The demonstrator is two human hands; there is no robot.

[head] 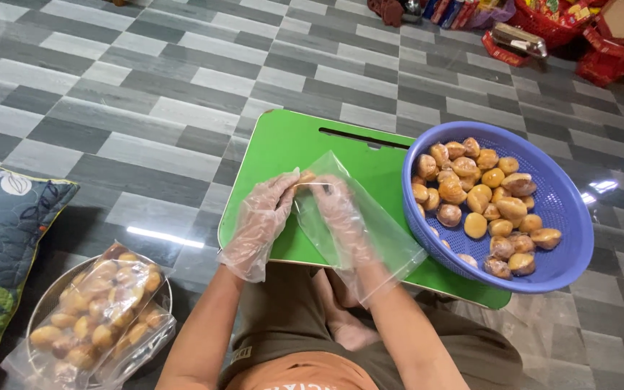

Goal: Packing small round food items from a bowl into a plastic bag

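Both hands (305, 217) on bag (370, 231), prob. pinched.

Green lap table on a grey checked tile floor

The low green plastic table (283, 144) with a slot handle stands on the glossy grey checked tile floor (146, 94); a round blue perforated plastic basket (568, 209) of small brown-and-yellow pastries sits on its right end. On the floor to the left lie a round metal tray (41, 307) of filled clear bags and a dark leaf-print cushion (1, 238).

Basket (565, 217) on tray (283, 144) right; bowl (37, 303) left.
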